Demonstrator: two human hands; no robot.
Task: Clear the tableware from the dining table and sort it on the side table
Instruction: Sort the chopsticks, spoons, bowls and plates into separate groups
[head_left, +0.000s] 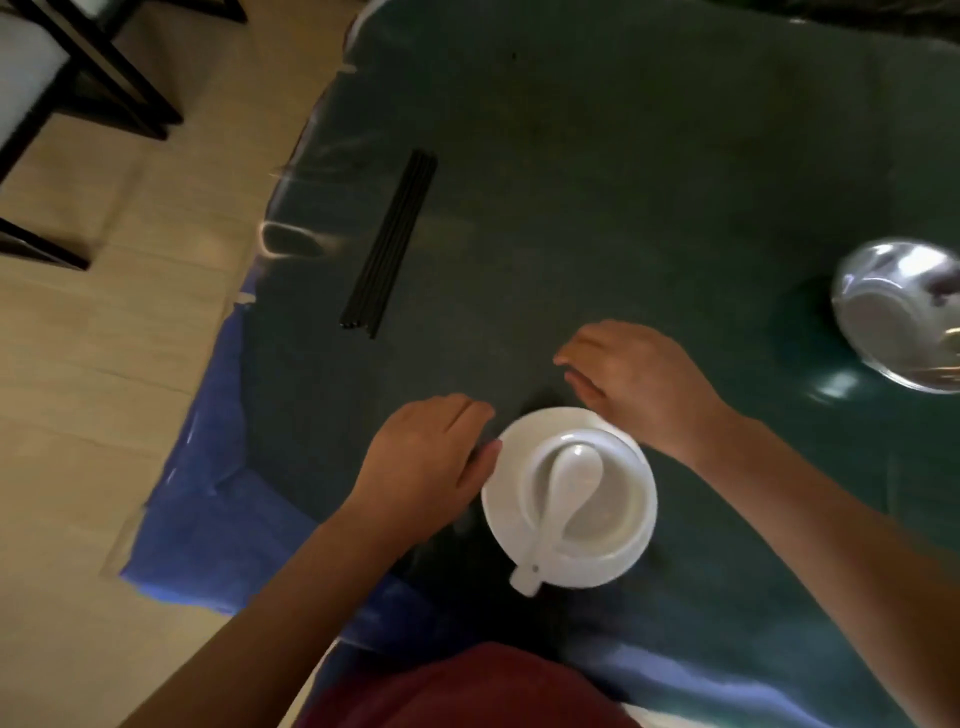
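A white plate (506, 499) sits on the dark green table (597, 182) close to me. A white bowl (621, 506) stands on it, and a white soup spoon (563, 499) lies in the bowl with its handle over the near rim. My left hand (426, 462) is at the plate's left edge, fingers loosely bent, the fingertips at the rim. My right hand (639, 384) hovers over the plate's far right edge with fingers extended. Neither hand plainly grips anything. Black chopsticks (389, 244) lie in a bundle to the far left.
A shiny metal bowl (898, 317) stands at the right edge of the view. A blue cloth (208, 493) hangs over the table's near left edge under a clear cover. Dark chair legs (104, 78) stand on the wooden floor at far left.
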